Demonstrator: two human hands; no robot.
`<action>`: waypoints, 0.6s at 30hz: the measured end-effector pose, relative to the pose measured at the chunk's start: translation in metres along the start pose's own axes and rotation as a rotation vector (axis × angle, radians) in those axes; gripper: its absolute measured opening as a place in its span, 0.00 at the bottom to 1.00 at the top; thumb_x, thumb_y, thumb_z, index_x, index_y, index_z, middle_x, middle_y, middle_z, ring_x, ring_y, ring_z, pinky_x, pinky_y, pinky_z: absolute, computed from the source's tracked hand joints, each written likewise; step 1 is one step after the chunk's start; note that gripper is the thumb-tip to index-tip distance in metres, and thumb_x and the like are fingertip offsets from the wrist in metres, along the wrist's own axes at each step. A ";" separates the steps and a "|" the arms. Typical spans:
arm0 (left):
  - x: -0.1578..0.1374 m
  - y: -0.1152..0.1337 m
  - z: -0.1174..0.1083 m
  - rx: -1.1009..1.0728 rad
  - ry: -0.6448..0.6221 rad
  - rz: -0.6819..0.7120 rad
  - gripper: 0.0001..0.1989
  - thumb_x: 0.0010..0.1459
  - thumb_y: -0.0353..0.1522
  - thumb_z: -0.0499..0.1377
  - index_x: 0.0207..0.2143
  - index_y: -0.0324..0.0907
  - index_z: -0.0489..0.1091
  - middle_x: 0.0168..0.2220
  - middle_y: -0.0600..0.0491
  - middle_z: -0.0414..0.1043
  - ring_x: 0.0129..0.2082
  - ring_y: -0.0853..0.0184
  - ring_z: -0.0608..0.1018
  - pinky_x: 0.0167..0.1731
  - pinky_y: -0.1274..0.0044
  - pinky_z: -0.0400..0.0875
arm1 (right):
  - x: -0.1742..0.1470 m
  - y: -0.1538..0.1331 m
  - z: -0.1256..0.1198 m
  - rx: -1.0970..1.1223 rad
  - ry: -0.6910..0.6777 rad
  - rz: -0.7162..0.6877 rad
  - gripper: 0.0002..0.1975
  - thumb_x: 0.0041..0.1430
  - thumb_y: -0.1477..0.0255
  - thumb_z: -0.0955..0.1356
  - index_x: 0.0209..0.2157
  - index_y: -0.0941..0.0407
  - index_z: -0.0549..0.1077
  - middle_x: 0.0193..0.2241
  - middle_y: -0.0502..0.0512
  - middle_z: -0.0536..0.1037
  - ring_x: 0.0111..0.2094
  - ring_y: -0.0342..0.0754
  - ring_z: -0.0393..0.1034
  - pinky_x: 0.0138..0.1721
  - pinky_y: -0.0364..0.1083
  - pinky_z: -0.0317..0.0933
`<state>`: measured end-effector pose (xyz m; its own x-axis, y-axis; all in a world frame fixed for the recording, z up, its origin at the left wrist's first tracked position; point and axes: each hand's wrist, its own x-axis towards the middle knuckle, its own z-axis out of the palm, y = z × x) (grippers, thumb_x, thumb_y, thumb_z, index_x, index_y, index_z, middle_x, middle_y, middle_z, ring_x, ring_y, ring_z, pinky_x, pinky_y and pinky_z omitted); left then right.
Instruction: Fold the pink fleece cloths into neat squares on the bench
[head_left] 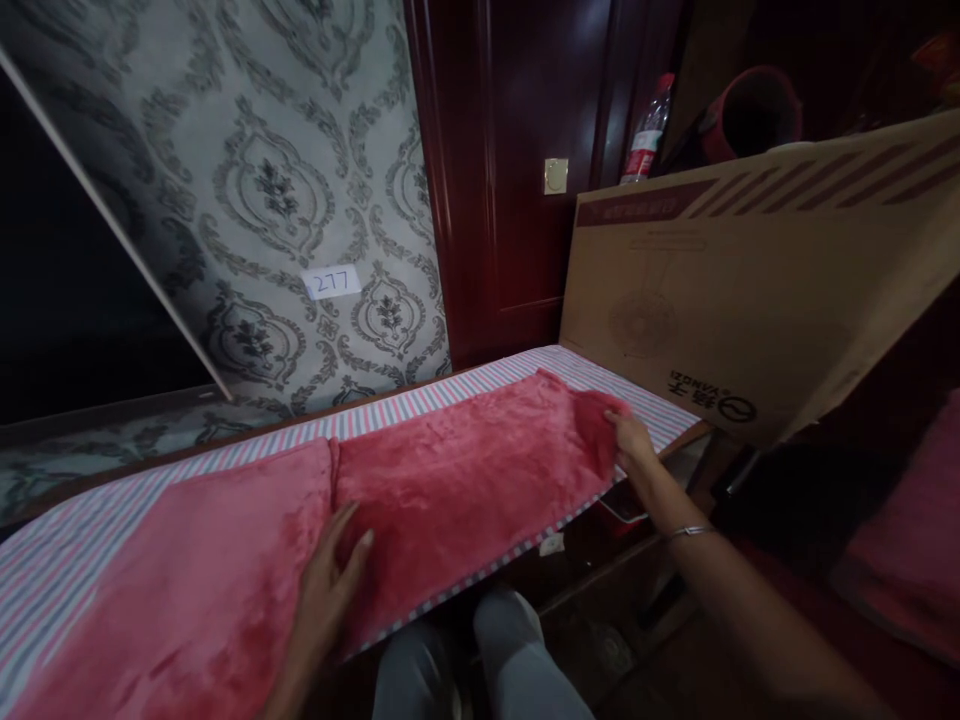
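A pink plush blanket (pixel 457 470) lies spread along a narrow surface covered with a striped cloth (pixel 405 405). Toward its left part, a raised fold or seam crosses it, and the pile looks lighter on that side. My left hand (pixel 334 570) rests on the blanket just below that fold, thumb and fingers apart. At the far right end, my right hand (pixel 632 440) pinches the blanket's corner, which is lifted and turned over a little. A bracelet circles my right wrist.
A large cardboard box (pixel 712 280) stands at the right end of the surface, with a red-capped bottle (pixel 649 130) behind its top edge. Patterned wallpaper with a paper marked 277 (pixel 331 282) is behind. A dark screen (pixel 75 250) is at left. My knees are below the front edge.
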<state>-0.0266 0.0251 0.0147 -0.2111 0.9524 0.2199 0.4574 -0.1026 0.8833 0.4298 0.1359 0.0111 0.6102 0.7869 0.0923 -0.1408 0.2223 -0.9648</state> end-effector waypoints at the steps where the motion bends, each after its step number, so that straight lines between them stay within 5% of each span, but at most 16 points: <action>1: 0.004 0.009 0.008 -0.210 -0.044 -0.082 0.27 0.55 0.43 0.62 0.56 0.42 0.71 0.61 0.44 0.70 0.63 0.54 0.70 0.64 0.61 0.61 | -0.007 -0.006 0.014 -0.017 -0.042 -0.018 0.05 0.50 0.70 0.68 0.30 0.56 0.75 0.24 0.54 0.78 0.30 0.52 0.76 0.35 0.49 0.73; 4: 0.024 0.032 0.038 -0.735 -0.203 -0.353 0.22 0.57 0.36 0.62 0.53 0.40 0.70 0.54 0.43 0.75 0.51 0.57 0.79 0.56 0.64 0.71 | -0.042 -0.016 0.058 -0.094 -0.207 -0.089 0.06 0.49 0.72 0.70 0.31 0.56 0.78 0.30 0.53 0.81 0.39 0.55 0.76 0.46 0.51 0.71; 6: 0.042 0.040 0.058 -0.905 -0.266 -0.497 0.16 0.59 0.32 0.60 0.49 0.38 0.68 0.46 0.43 0.78 0.43 0.60 0.82 0.50 0.66 0.74 | -0.077 -0.015 0.078 -0.227 -0.417 -0.216 0.07 0.51 0.73 0.68 0.31 0.55 0.80 0.34 0.53 0.82 0.44 0.58 0.76 0.52 0.54 0.69; 8: 0.059 0.042 0.075 -0.977 -0.316 -0.580 0.11 0.61 0.29 0.58 0.46 0.38 0.67 0.39 0.44 0.78 0.37 0.62 0.82 0.45 0.69 0.76 | -0.114 -0.006 0.088 -0.351 -0.636 -0.360 0.18 0.51 0.77 0.65 0.42 0.52 0.81 0.44 0.52 0.82 0.52 0.58 0.73 0.58 0.56 0.65; 10: 0.073 0.039 0.090 -0.999 -0.348 -0.599 0.07 0.62 0.28 0.56 0.43 0.38 0.67 0.34 0.46 0.77 0.32 0.65 0.81 0.40 0.72 0.76 | -0.146 0.008 0.088 -0.412 -0.767 -0.405 0.30 0.46 0.82 0.64 0.50 0.47 0.79 0.51 0.50 0.79 0.56 0.57 0.71 0.61 0.56 0.62; 14: 0.089 0.031 0.113 -0.969 -0.312 -0.574 0.06 0.60 0.29 0.58 0.40 0.38 0.68 0.27 0.52 0.73 0.23 0.70 0.76 0.30 0.78 0.72 | -0.179 0.031 0.073 -0.527 -0.873 -0.433 0.37 0.42 0.85 0.65 0.54 0.45 0.77 0.53 0.54 0.78 0.56 0.57 0.71 0.62 0.56 0.62; 18: 0.102 0.023 0.132 -0.839 -0.131 -0.406 0.23 0.50 0.30 0.66 0.50 0.41 0.67 0.28 0.56 0.74 0.22 0.70 0.74 0.26 0.79 0.70 | -0.180 0.041 0.060 -0.787 -0.924 -0.642 0.44 0.41 0.85 0.64 0.63 0.48 0.69 0.62 0.54 0.70 0.65 0.57 0.60 0.68 0.57 0.53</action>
<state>0.0763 0.1577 0.0029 -0.0954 0.9802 -0.1737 -0.4120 0.1199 0.9032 0.2673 0.0381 -0.0301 -0.3805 0.8331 0.4014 0.6307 0.5512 -0.5463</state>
